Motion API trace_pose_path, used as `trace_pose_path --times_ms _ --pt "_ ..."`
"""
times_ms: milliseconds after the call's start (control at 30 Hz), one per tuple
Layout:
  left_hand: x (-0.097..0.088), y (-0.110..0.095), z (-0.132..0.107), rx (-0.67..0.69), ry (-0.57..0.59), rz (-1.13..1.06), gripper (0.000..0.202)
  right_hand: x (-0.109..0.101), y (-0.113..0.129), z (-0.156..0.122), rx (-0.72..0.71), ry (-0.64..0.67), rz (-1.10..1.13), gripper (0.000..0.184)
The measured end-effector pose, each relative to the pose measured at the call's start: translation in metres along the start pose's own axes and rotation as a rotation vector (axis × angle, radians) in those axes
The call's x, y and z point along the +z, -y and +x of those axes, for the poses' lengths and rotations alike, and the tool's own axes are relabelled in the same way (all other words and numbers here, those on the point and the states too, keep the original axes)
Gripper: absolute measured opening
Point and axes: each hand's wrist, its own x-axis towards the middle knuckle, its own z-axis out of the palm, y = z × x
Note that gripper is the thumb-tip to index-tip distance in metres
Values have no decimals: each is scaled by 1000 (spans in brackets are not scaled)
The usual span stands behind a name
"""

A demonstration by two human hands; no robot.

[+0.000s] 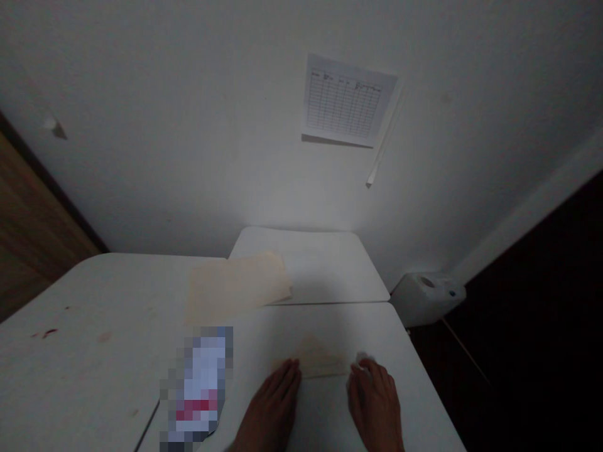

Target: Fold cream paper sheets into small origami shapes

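A small folded piece of cream paper [313,359] lies on the white table [94,351] near its front edge. My left hand [273,405] rests flat with its fingertips on the paper's left corner, fingers stretched out. My right hand [374,405] is at the paper's right corner with fingers bent, pressing or pinching something small and white that I cannot make out. A stack of larger cream sheets [238,285] lies further back on the table.
A blurred, pixelated object [200,389] lies left of my left hand. A second white table [311,263] stands against the wall. A printed chart [346,103] hangs on the wall. A white container [426,295] sits at the right, beside dark floor.
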Motion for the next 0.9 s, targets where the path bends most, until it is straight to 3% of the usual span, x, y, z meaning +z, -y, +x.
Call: trace_pose_path --times_ms 67,167,300,433,633,900 --pt "3 0 -1 -8 -4 -11 58 6 11 4 -52 -17 35 28" --pt "8 0 -3 -9 -4 -25 57 17 37 8 -245 40 98 40" --pt "11 1 -5 -14 -36 -42 52 27 60 9 -277 110 139 48" --pt "8 1 -4 -18 -52 -45 49 24 44 4 -301 186 84 58" --pt "4 1 -3 -6 27 25 51 10 7 -5 -249 229 -18 61" --pt "4 1 -2 -8 17 20 51 10 2 -8 -218 201 -38 60"
